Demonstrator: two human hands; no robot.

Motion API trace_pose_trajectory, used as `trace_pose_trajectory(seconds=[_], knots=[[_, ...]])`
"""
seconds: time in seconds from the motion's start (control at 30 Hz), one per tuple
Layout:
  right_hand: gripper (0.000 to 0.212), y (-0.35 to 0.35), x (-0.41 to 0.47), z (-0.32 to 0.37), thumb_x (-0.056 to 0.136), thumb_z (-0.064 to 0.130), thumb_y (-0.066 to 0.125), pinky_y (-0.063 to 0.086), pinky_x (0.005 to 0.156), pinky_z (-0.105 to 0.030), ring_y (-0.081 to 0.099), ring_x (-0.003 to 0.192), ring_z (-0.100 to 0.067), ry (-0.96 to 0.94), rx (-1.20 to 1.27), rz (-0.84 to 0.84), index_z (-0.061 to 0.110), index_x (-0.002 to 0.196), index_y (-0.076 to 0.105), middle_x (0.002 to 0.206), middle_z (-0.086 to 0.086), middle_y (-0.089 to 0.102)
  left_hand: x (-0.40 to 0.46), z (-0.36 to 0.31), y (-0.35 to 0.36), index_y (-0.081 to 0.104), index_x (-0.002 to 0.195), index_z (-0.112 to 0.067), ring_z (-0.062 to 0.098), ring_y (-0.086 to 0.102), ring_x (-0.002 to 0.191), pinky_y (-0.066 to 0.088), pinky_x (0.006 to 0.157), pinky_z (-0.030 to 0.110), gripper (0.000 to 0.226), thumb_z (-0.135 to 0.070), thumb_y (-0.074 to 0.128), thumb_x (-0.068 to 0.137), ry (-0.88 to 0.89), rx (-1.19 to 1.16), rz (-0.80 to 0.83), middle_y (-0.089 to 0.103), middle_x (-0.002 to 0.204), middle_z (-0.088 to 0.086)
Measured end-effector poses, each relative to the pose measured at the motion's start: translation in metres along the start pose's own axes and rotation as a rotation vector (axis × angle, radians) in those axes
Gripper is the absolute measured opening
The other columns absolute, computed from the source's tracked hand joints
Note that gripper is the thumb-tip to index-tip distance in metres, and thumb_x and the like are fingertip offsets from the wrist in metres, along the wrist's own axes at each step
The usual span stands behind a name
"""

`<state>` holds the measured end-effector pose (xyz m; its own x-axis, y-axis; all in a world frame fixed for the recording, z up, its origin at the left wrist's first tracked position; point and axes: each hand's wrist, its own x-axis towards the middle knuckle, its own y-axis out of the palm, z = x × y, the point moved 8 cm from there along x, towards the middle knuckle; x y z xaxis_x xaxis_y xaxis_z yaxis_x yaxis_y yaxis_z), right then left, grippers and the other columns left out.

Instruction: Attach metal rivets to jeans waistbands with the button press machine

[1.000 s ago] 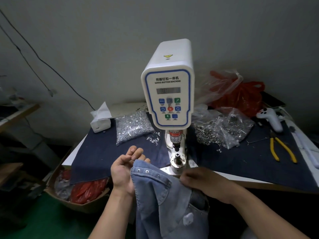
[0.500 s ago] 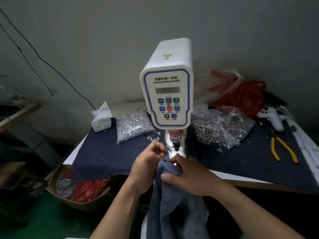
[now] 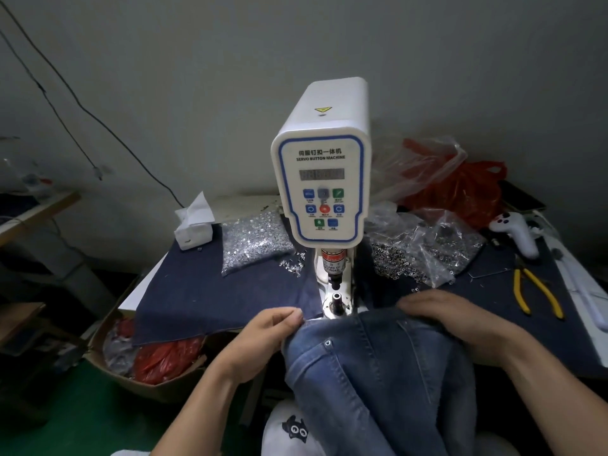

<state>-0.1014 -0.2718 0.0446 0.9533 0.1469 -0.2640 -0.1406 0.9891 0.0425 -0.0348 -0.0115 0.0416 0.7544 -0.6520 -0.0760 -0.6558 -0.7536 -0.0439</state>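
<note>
A white servo button machine (image 3: 324,179) stands mid-table, its lower die post (image 3: 336,299) bare under the punch. Blue jeans (image 3: 371,366) hang from the table's front edge just below the die. One metal rivet (image 3: 327,342) shows at a pocket corner. My left hand (image 3: 263,337) pinches the waistband's left end. My right hand (image 3: 450,317) grips the bunched waistband at the right, fingers curled over the fabric. The waistband lies in front of the die, not on it.
A bag of silver rivets (image 3: 253,240) lies left of the machine, clear bags of metal parts (image 3: 418,248) right. Yellow pliers (image 3: 534,291), a white controller (image 3: 515,230) and red bags (image 3: 460,189) sit right. A tissue box (image 3: 194,225) is back left, a cardboard box (image 3: 144,353) below.
The jeans were bunched up at the die between both hands. Now they are spread wider, my left hand lower left and my right hand out to the right.
</note>
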Motion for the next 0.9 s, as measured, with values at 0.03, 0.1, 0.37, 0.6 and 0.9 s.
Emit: trace_pose_trajectory(seconds=[0.03,0.1,0.37,0.6,0.9], knots=[[0.055,-0.002,0.000,0.000,0.079,0.050,0.080,0.054,0.081,-0.027,0.069,0.091,-0.019,0.003,-0.141,-0.007,-0.002,0.095,0.072,0.100,-0.015,0.073,0.003,-0.007,0.005,0.066,0.075,-0.027,0.002,0.051,0.067,0.045,0.063,0.017,0.036,-0.056,0.068,0.095,0.012,-0.057,0.004,0.059,0.074,-0.011],[0.059,0.011,0.000,0.006,0.085,0.060,0.072,0.051,0.089,-0.025,0.066,0.097,-0.009,-0.063,-0.346,0.021,0.004,0.103,0.072,0.104,-0.013,0.072,0.010,-0.020,0.021,0.071,0.082,-0.024,0.009,0.060,0.074,0.051,0.068,0.021,0.032,-0.049,0.064,0.100,0.021,-0.080,0.017,0.067,0.081,-0.002],[0.014,0.065,0.004,0.027,0.099,0.034,0.064,0.053,0.088,-0.028,0.066,0.097,-0.003,-0.208,-0.446,0.119,0.025,0.104,0.075,0.106,0.005,0.077,0.027,-0.037,0.043,0.064,0.094,-0.027,0.009,0.055,0.081,0.052,0.081,0.044,0.037,-0.062,0.052,0.094,0.077,0.509,0.055,0.066,0.086,0.008],[0.014,0.034,0.011,0.003,0.086,0.015,0.070,0.057,0.072,-0.029,0.072,0.083,-0.026,-0.007,0.095,-0.101,0.006,0.089,0.081,0.098,-0.022,0.076,0.007,0.022,0.020,0.074,0.108,-0.016,0.008,0.068,0.092,0.058,0.084,0.033,0.035,-0.049,0.069,0.098,-0.090,0.439,0.292,0.074,0.100,-0.008],[0.013,-0.005,0.042,0.009,0.096,0.027,0.067,0.051,0.073,-0.021,0.065,0.078,0.003,-0.080,-0.705,-0.155,0.026,0.085,0.073,0.083,0.012,0.075,0.039,0.012,-0.007,0.067,0.086,-0.007,0.021,0.054,0.083,0.043,0.071,0.034,0.029,-0.033,0.072,0.075,-0.089,-0.093,-0.128,0.062,0.087,0.010]])
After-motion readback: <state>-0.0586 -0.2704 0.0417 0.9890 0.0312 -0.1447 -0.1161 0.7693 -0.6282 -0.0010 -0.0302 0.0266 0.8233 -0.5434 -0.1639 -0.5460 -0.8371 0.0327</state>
